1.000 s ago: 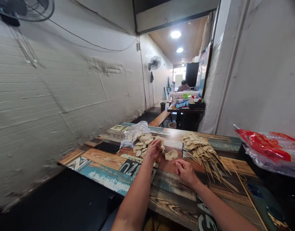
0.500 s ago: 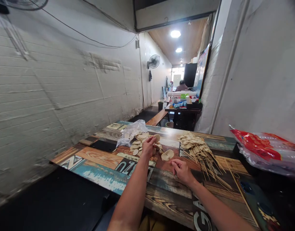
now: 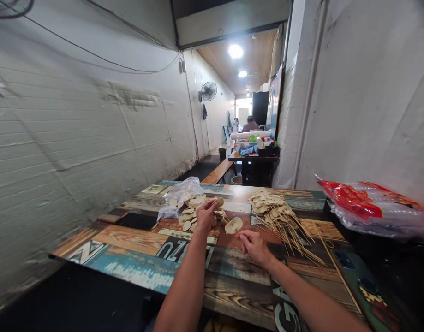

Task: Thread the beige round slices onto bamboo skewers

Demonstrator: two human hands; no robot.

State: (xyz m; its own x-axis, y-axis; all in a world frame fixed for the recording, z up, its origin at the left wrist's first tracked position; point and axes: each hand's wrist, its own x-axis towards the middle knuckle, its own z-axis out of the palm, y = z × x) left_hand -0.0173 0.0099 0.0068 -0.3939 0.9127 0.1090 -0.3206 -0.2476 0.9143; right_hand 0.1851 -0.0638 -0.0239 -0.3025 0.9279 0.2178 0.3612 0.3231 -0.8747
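My left hand (image 3: 206,214) is closed, pinching a thin pale round slice (image 3: 218,202) between thumb and fingertips. It is over the near right side of a loose heap of similar slices (image 3: 188,216). My right hand (image 3: 253,246) is closed with its fingertips pressed together; what they hold, if anything, I cannot make out. Just beyond those fingertips is a larger pale slice with a curled middle (image 3: 233,226). To the right lies a pile of slices on thin wooden skewers (image 3: 272,207), their sticks pointing toward me.
A clear plastic bag (image 3: 184,190) sits behind the heap, with a dark flat object (image 3: 137,221) to its left. At right are a red-and-clear plastic package (image 3: 367,203) and a phone (image 3: 362,281) beside a long skewer. A person (image 3: 250,124) is far down the room.
The view has swung slightly right, so everything appears farther left. Both hands keep nearly the same places over the table, and the slice in my left hand looks slightly more tilted.
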